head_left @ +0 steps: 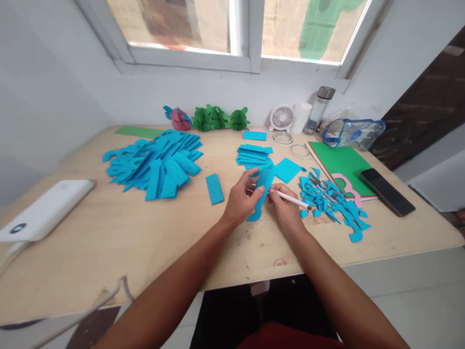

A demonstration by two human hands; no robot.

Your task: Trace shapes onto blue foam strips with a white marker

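Note:
My left hand [241, 198] grips a strip of blue paper [266, 179] between thumb and fingers; its lower end has a curved, cut outline. In my right hand [286, 209] is a white pen [291, 198], its dark end pointing right and its other end close to the strip's right edge. Just beyond my hands lies a stack of folded blue paper pieces [254, 156], with a blue square [287, 170] beside it. A single blue rectangle [214, 189] rests left of my left hand.
A big heap of blue cut pieces [160, 167] covers the left back. Blue scraps [329, 198] spread at right, near a pink curved cutout [347, 188], green paper [343, 165] and a phone [387, 191]. A small fan [282, 118] and bottle [319, 110] stand behind; a white power bank [47, 208] lies left.

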